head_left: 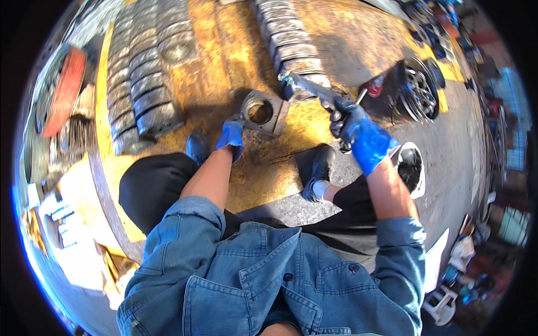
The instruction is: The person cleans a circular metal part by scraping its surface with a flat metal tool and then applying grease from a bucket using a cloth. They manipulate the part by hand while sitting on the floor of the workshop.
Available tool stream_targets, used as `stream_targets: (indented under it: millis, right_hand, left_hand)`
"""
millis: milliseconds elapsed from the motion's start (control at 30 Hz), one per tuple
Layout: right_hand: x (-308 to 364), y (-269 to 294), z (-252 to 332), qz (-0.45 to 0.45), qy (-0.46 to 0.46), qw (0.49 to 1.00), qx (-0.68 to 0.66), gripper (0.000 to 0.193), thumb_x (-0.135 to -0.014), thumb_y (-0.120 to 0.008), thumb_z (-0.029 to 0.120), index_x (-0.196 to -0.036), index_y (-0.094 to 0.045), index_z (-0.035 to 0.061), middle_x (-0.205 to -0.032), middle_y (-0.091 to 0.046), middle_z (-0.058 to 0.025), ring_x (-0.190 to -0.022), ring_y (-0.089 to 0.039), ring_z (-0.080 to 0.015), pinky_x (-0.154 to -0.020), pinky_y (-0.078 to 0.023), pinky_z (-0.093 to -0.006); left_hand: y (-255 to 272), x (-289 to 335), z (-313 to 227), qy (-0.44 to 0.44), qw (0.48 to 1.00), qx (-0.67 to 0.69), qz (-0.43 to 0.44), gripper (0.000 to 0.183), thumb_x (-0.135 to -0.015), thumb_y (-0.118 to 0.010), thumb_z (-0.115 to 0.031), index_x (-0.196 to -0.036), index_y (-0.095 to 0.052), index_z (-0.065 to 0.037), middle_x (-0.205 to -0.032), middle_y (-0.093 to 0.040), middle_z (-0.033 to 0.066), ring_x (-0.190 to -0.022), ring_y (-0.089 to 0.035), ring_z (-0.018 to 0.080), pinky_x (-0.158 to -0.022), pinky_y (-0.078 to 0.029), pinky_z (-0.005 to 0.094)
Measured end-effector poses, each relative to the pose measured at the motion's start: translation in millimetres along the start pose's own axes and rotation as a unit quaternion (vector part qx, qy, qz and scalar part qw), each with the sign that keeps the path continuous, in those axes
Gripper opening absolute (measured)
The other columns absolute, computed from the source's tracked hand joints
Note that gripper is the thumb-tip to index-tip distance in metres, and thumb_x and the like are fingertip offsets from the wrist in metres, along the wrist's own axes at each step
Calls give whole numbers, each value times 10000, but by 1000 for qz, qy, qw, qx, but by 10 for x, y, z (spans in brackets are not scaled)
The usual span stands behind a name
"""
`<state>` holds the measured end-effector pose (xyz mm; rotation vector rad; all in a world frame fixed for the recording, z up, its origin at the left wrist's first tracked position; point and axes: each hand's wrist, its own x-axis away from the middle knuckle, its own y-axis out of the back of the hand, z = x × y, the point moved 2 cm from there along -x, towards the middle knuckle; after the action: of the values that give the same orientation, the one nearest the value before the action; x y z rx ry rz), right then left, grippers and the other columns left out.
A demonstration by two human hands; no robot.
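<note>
My left hand (231, 136), in a blue glove, grips the left edge of a blocky metal housing (276, 115) with a round bore through it. The housing is held tilted above the yellow floor, its bore facing up. In my blue-gloved right hand (358, 130) is a long grey hand tool (311, 87) with a dark handle; its exact kind is unclear. The fingers are wrapped round the handle end. The tool points up and left, and its teal-tinted tip lies beyond the housing, apart from it in the picture.
Rows of similar metal blocks (154, 112) stand on the worn yellow floor (224, 61) at the left, and another row (291, 42) runs up the middle. A dark bucket (389, 92) of metal rings leans at the right. Near my right knee stands a white bucket (416, 185).
</note>
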<state>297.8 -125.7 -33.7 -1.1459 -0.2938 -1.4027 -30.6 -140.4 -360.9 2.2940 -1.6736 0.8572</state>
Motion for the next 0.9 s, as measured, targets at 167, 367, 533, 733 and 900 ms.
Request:
stream_targets:
  millis: [167, 367, 533, 733, 900]
  right_hand:
    - [1207, 411, 884, -107, 128, 986, 5, 44, -956, -520, 273, -936, -536, 236, -837, -701, -40, -448, -526, -126, -346, -351, -277]
    - [2459, 2047, 1022, -275, 280, 920, -18, 202, -975, -513, 316, -982, -600, 134, -893, -719, -89, -491, -549, -138, -375, -371, -305]
    - [2592, 3117, 229, -340, 261, 903, 1, 436, -1026, -360, 339, -1135, -605, -4, -818, -718, -108, -543, -587, -166, -441, -432, -287]
    - [1877, 4387, -807, -579, 315, 684, 314, 278, -969, -498, 309, -1059, -648, 93, -726, -674, -85, -528, -598, -212, -491, -468, -369]
    - [1775, 3865, -1150, -583, 208, 550, 560, 271, -885, -545, 202, -1124, -632, 108, -938, -673, -232, -844, -655, -398, -710, -518, -477]
  left_hand:
    - [269, -357, 281, -193, 973, -122, 38, 218, -865, -660, -143, -1075, -687, -91, -864, -671, 32, -688, -594, 136, -546, -463, 293]
    - [85, -188, 346, -37, 988, -126, 83, 223, -902, -601, -181, -1121, -631, -151, -855, -632, 10, -649, -574, 133, -543, -445, 277]
    - [284, -79, 146, -9, 983, -152, 102, 268, -908, -600, -230, -1176, -595, -225, -974, -637, -9, -818, -589, 157, -661, -469, 330]
    - [194, -31, 10, -125, 962, -208, 127, 204, -881, -628, -55, -1077, -661, -98, -862, -638, -10, -717, -559, 124, -644, -454, 257]
    - [347, 224, -178, -136, 946, -285, 74, 140, -858, -618, -19, -975, -690, -45, -813, -612, -17, -696, -513, 115, -646, -424, 255]
